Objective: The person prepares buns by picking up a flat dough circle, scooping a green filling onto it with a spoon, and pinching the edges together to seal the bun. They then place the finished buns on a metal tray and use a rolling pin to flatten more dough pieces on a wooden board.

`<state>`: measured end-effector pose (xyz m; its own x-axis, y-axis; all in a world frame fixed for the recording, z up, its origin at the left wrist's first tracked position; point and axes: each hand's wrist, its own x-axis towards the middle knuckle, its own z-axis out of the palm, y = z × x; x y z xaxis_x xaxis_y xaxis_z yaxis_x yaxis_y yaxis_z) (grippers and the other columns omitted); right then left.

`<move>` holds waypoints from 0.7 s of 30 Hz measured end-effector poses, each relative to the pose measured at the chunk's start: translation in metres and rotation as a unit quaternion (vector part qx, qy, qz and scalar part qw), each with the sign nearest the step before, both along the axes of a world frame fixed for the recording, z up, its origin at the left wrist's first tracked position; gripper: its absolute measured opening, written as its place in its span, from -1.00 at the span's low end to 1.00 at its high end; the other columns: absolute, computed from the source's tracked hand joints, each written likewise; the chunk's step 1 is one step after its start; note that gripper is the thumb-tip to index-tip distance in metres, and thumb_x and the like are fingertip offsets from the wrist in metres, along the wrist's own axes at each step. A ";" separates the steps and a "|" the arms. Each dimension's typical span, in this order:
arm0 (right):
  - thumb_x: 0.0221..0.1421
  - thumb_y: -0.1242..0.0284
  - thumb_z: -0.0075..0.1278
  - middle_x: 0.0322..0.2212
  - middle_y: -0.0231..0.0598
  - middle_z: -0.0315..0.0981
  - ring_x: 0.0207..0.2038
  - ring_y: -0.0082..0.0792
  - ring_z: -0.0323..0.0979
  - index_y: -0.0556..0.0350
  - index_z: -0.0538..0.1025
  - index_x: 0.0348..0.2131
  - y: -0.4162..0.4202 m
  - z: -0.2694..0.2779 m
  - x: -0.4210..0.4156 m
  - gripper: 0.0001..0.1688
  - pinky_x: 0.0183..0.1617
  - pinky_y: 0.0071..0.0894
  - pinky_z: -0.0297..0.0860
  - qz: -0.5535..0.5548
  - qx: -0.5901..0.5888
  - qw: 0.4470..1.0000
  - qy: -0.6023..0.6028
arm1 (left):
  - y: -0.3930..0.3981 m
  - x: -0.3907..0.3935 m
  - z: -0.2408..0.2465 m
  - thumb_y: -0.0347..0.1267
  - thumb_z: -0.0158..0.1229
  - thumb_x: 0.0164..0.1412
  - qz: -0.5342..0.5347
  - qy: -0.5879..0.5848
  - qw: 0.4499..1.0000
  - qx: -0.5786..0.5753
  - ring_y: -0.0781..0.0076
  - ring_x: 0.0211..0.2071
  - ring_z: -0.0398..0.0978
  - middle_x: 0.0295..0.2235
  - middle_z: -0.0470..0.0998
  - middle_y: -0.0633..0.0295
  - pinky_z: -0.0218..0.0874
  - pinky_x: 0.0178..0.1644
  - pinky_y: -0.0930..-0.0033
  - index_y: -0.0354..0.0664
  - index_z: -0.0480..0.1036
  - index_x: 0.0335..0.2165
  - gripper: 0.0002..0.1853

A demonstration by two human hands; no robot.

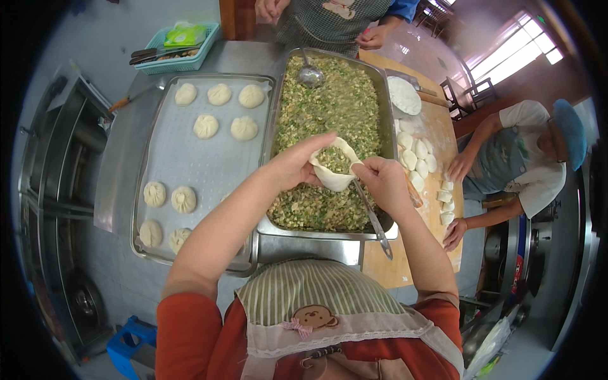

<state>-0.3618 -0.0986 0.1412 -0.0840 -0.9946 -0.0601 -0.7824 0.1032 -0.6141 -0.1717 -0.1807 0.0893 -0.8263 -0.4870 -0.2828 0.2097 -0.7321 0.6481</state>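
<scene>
A round dough wrapper (335, 181) with chopped green filling (334, 159) inside is held above a deep metal pan (327, 234) of the same mix. My left hand (301, 161) cups it from the left, the thumb along its far rim. At its right edge, the fingers of my right hand (383, 179) pinch the dough. A metal spoon handle (373, 223) slants out of the pan below my right hand; its bowl is hidden. To the left, a lined metal tray (204, 164) holds several pleated buns (205, 127), some partly covered by my left forearm.
Across the pan stands a person in a checked apron (318, 28). At right, another person's hands (456, 232) are by dough pieces on a wooden board (387, 270). Flour (403, 95), flattened dough pieces (420, 149) and a ladle (310, 76) lie farther off. A blue basket (178, 64) sits back left.
</scene>
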 end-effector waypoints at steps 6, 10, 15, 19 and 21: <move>-0.05 0.36 0.16 -0.62 -0.09 0.44 -0.54 -0.13 0.43 0.20 0.55 -0.55 0.005 -0.027 -0.008 -0.77 -0.44 -0.29 0.31 0.060 -0.107 0.992 -0.037 | 0.033 -0.022 -0.029 -0.50 0.12 0.06 0.124 0.008 0.992 0.005 0.30 -0.04 0.42 -0.03 0.39 0.15 0.33 -0.01 0.20 -0.16 0.19 0.07 -0.43; -0.06 0.37 0.17 -0.62 -0.10 0.42 -0.52 -0.14 0.43 0.20 0.51 -0.59 0.006 -0.012 -0.005 -0.74 -0.44 -0.26 0.31 0.103 -0.108 0.985 0.085 | 0.027 -0.023 -0.041 -0.64 0.13 -0.08 0.100 -0.026 0.995 -0.010 0.31 -0.09 0.43 -0.07 0.40 0.18 0.37 -0.12 0.25 -0.12 0.18 0.09 -0.30; -0.07 0.34 0.16 -0.59 -0.21 0.43 -0.47 -0.18 0.44 0.13 0.49 -0.60 -0.002 0.005 -0.004 -0.75 -0.31 -0.20 0.31 0.073 0.084 0.991 0.071 | 0.029 -0.022 -0.025 -0.63 0.06 -0.05 0.083 -0.034 0.996 -0.023 0.33 -0.10 0.43 -0.13 0.44 0.19 0.35 -0.09 0.24 -0.15 0.23 0.05 -0.39; -0.09 0.27 0.17 -0.59 -0.27 0.44 -0.44 -0.21 0.44 0.07 0.50 -0.58 0.002 -0.013 -0.010 -0.74 -0.12 -0.17 0.23 0.225 -0.135 0.939 0.221 | 0.028 -0.031 -0.027 -0.62 0.02 -0.02 0.069 -0.123 0.984 -0.106 0.35 -0.11 0.42 -0.15 0.46 0.16 0.26 0.00 0.33 -0.22 0.30 -0.01 -0.49; -0.09 0.25 0.17 -0.59 -0.26 0.44 -0.41 -0.20 0.43 0.05 0.51 -0.58 0.007 -0.010 0.001 -0.73 -0.05 -0.16 0.18 0.254 -0.164 0.908 0.291 | 0.027 -0.031 -0.028 -0.61 0.01 -0.02 0.045 -0.151 0.974 -0.160 0.36 -0.12 0.41 -0.16 0.46 0.16 0.23 -0.01 0.37 -0.22 0.32 -0.02 -0.50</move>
<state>-0.3609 -0.0913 0.1310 0.4684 -0.8699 0.1543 -0.8793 -0.4761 -0.0147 -0.2029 -0.1534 0.0610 -0.6794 -0.6566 -0.3276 0.0282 -0.4694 0.8825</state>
